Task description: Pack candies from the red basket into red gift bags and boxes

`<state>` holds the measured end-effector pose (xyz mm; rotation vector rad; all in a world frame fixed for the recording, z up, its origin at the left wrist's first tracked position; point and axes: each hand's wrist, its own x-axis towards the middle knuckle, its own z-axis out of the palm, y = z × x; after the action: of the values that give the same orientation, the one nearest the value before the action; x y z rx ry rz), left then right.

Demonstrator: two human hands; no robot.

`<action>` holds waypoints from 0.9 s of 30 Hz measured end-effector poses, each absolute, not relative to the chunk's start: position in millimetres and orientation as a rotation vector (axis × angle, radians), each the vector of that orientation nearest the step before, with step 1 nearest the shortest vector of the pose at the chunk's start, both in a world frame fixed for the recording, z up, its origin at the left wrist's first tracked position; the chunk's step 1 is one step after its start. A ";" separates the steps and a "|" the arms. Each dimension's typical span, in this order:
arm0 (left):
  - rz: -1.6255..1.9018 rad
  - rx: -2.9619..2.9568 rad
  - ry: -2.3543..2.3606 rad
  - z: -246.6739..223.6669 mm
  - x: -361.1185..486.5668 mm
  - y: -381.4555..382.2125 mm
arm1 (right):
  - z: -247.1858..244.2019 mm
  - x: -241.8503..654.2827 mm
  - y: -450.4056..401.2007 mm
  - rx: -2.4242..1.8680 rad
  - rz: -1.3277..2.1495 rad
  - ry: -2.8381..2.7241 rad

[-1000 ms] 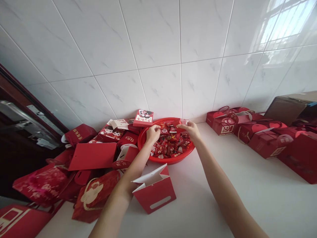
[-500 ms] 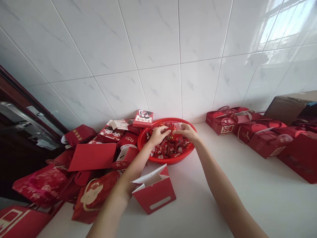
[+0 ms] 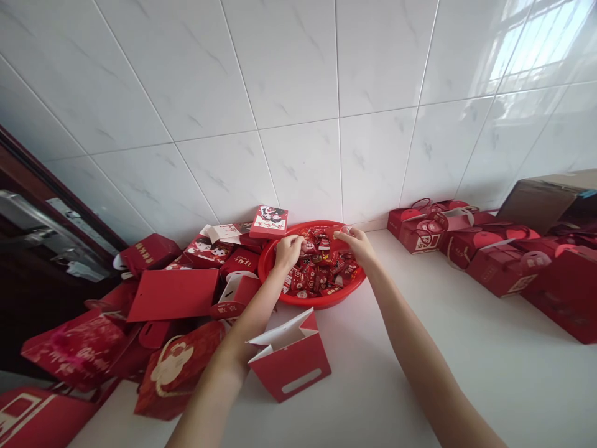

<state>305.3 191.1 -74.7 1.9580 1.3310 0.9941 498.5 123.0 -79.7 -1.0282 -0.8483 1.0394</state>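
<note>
A round red plastic basket (image 3: 321, 303) holds many red wrapped candies (image 3: 311, 277). Over its left side, my left hand (image 3: 288, 251) is closed with fingertips together; whatever is between them is too small to make out. Across from it, my right hand (image 3: 358, 246) pinches a small red wrapped candy (image 3: 340, 244) above the heap, with a bit of clear plastic by the fingers. In front of the basket stands an upright red paper gift box (image 3: 293, 368), its white-lined top open. Neither hand touches this box.
Red gift boxes and bags (image 3: 175, 295) are piled on the left, with a box bearing cartoon figures (image 3: 269, 221) at the back. Handled red boxes (image 3: 494, 267) line the right. Behind is a tiled wall (image 3: 298, 168); a brown carton (image 3: 541, 202) sits at far right.
My hands were together over the basket, holding a red item between them. They have moved apart, the left one leftward and the right one slightly right. The standing box has not moved.
</note>
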 end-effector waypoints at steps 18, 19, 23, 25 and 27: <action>0.548 2.194 1.711 -75.8 302.6 188.0 | -79.3 499.7 123.0 -1.008 1.107 -0.910; 0.540 2.196 1.710 -75.8 302.7 188.0 | -78.9 499.4 122.7 -1.005 1.107 -0.908; 0.536 2.192 1.712 -74.1 302.3 186.8 | -78.2 499.0 122.7 -0.990 1.121 -0.923; 0.550 2.186 1.709 -72.7 302.1 185.9 | -79.4 499.4 123.8 -0.993 1.115 -0.934; 0.575 2.186 1.686 -72.0 302.4 185.2 | -81.4 500.0 125.5 -0.995 1.091 -0.947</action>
<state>302.4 185.2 -72.0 2.1861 1.6863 0.5752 500.0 125.5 -81.4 -0.9949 -0.9469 1.0908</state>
